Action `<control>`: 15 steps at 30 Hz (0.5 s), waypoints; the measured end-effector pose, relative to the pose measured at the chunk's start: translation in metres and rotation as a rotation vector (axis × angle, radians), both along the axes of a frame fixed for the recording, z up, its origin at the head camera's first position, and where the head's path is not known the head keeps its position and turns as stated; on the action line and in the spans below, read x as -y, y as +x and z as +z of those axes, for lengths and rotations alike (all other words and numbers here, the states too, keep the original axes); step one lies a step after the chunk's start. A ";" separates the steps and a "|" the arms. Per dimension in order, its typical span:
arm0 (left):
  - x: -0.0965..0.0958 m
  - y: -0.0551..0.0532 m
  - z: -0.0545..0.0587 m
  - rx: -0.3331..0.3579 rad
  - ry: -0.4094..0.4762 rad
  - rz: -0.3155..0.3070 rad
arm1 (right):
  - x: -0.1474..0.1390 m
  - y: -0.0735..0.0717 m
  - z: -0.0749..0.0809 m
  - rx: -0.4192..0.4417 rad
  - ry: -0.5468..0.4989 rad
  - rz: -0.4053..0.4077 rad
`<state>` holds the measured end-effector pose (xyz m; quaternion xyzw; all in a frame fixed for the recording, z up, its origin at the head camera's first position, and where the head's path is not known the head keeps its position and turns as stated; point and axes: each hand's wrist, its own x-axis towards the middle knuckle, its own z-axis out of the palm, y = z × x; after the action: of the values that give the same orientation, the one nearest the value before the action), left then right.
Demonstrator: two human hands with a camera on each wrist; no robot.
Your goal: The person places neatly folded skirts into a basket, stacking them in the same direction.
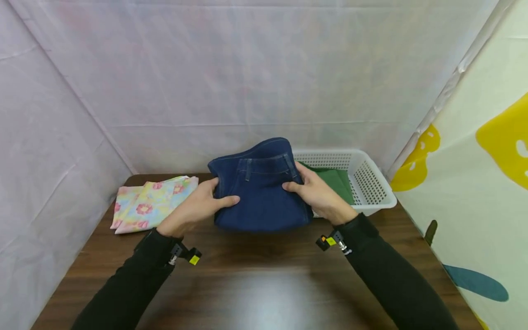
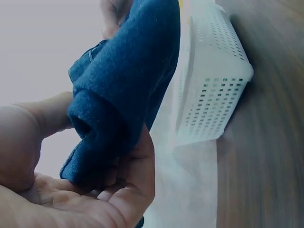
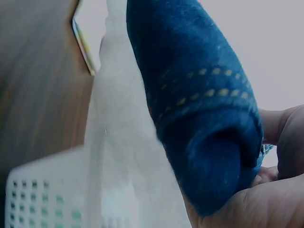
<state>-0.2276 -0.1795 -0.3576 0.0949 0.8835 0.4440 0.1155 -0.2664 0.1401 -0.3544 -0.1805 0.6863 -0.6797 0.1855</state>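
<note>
Folded dark blue jeans are held up over the table between both hands, waistband and belt loops toward the far side. My left hand grips the left edge, thumb on top and fingers underneath. On the opposite edge my right hand grips the denim the same way. In the left wrist view the folded layers of the jeans lie between thumb and curled fingers. The right wrist view shows a rolled edge of the jeans with yellow stitching, held at its lower end.
Behind the right hand stands a white perforated basket with folded green cloth inside. A folded pastel floral cloth lies at the table's far left. White curtains hang behind the brown wooden table.
</note>
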 end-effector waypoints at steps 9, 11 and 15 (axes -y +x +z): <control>-0.049 -0.044 -0.002 -0.001 0.179 -0.047 | -0.046 -0.030 0.002 -0.014 0.052 -0.158; -0.060 -0.053 -0.003 0.006 0.205 -0.063 | -0.056 -0.035 0.003 -0.032 0.091 -0.195; -0.080 -0.068 -0.002 -0.002 0.215 -0.093 | -0.076 -0.045 0.005 -0.093 0.195 -0.270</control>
<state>-0.2957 -0.0992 -0.3596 0.1481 0.8255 0.5302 0.1244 -0.3113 0.2159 -0.3492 -0.0992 0.7748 -0.6196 0.0773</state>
